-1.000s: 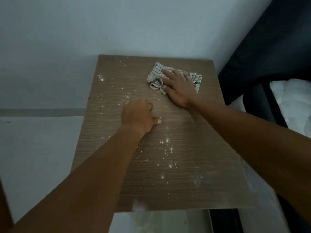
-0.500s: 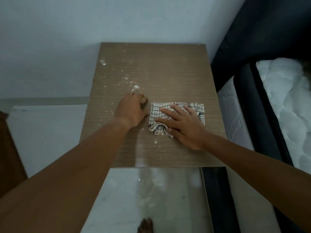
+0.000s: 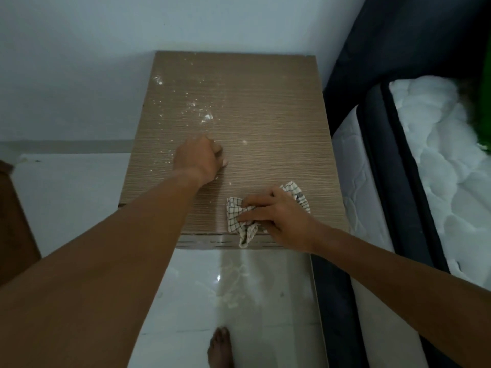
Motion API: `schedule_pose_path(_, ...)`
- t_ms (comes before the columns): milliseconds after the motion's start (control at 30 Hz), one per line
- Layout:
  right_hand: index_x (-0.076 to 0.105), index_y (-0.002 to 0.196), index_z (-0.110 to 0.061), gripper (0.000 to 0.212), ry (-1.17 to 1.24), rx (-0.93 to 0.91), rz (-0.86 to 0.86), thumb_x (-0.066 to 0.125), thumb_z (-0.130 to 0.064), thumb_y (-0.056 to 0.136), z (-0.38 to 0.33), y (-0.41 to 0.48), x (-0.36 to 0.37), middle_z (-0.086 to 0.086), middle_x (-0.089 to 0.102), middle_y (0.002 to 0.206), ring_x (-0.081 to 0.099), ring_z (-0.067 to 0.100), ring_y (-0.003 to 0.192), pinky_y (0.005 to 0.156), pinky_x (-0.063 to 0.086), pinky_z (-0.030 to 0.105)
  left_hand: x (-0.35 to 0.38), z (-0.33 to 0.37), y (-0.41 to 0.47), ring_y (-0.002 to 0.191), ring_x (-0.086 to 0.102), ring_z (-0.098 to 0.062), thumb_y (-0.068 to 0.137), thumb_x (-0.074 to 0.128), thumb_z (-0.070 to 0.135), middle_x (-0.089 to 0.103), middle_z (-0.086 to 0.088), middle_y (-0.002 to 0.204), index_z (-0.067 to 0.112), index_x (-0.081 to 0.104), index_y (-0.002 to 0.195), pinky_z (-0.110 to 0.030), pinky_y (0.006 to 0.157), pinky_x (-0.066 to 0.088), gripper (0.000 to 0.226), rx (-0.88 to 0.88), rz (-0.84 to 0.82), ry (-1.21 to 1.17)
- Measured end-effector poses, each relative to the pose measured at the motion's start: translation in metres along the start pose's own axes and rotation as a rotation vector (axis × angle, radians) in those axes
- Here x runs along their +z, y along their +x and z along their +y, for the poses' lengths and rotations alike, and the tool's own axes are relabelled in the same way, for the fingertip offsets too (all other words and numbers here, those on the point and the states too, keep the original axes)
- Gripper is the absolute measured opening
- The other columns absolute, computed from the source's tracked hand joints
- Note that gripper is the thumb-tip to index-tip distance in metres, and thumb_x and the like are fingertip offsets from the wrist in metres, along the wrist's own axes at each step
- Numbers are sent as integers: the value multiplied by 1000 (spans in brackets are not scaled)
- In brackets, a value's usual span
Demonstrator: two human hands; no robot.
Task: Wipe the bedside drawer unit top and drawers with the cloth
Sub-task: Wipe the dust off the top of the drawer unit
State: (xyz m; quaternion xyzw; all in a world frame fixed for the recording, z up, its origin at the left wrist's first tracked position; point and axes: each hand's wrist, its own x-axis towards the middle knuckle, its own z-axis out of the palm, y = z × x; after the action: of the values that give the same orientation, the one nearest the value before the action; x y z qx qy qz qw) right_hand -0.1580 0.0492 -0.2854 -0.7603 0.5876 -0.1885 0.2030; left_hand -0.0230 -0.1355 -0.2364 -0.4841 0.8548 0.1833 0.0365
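Note:
The bedside drawer unit has a wood-grain top (image 3: 265, 102) seen from above. White powder specks (image 3: 206, 116) lie on its far left part. My right hand (image 3: 279, 219) presses a crumpled white checked cloth (image 3: 235, 216) against the front right edge of the top; a corner of the cloth hangs over the edge. Curled into a fist, my left hand (image 3: 200, 158) rests on the middle of the top, left of the cloth. The drawer fronts are hidden below the top.
A white wall stands behind the unit. A bed with a white quilted mattress (image 3: 438, 168) and dark frame (image 3: 398, 181) lies close on the right. White tiled floor (image 3: 225, 301) with spilled powder lies in front, my bare foot (image 3: 219, 346) on it. A brown object (image 3: 13, 221) sits far left.
My right hand has dragged the cloth from the back right of the top toward me to the front edge. Powder in the swept strip is gone; some lies on the floor. My left fist stayed put.

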Motion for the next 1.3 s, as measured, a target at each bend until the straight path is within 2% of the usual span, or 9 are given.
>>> schedule_pose_path(133,71,120,-19,39,155,93,-14,64,1,86,-9,28,-39,-1,69,117,65,12,101,87,54,30,-8,-12,-1,124,57,-25,91,68,31,64,-1,134,23,67,126,-36,105,41,36,-27,-36,-153)
schedule_pose_path(267,59,134,-23,46,230,335,103,62,-8,91,0,90,-79,-4,61,134,56,9,119,99,44,21,-20,-31,11,116,62,-23,93,65,24,68,-1,127,24,68,125,-34,100,44,32,-73,14,-230)
schedule_pose_path(400,57,138,-20,47,251,539,275,63,-15,92,34,166,-94,-1,59,138,54,12,126,97,34,15,-32,-48,36,102,63,-29,90,68,34,70,-5,112,24,72,105,-37,91,50,19,-68,6,-160)
schedule_pose_path(500,57,138,-15,46,330,620,429,62,-10,92,61,217,-100,3,62,135,57,14,124,92,34,9,-37,-59,60,103,62,-30,87,71,39,68,-6,112,19,69,106,-35,86,48,28,-93,26,-121)
schedule_pose_path(700,50,142,-11,47,173,648,634,55,-12,95,116,295,-100,8,55,142,50,22,131,108,33,22,-32,-78,96,108,63,-25,79,73,54,70,-2,113,24,72,114,-31,82,43,46,-89,52,-16)
schedule_pose_path(800,46,144,-15,47,-87,680,422,44,-28,100,141,317,-81,12,45,149,41,31,137,112,32,41,-31,-83,102,103,63,-23,75,75,58,71,1,107,26,74,110,-33,82,45,47,-89,54,-2)
schedule_pose_path(900,33,150,-24,52,-283,638,213,30,-41,102,142,333,-60,3,24,162,22,30,148,116,20,53,-31,-83,106,109,62,-26,70,79,58,70,-1,114,26,74,112,-38,92,49,53,-133,57,-39)
schedule_pose_path(1133,22,156,-32,52,-367,312,0,25,-43,105,118,345,-47,-7,14,165,11,23,153,121,8,46,-28,-88,106,113,58,-28,66,78,64,66,2,116,31,71,113,-58,97,45,57,-161,28,-53)
schedule_pose_path(1300,20,155,-34,50,-343,131,-103,22,-43,105,99,292,-38,-10,15,164,10,21,152,122,8,48,-28,-88,90,116,57,-27,74,72,61,66,0,123,32,67,124,-58,99,44,57,-131,56,-109)
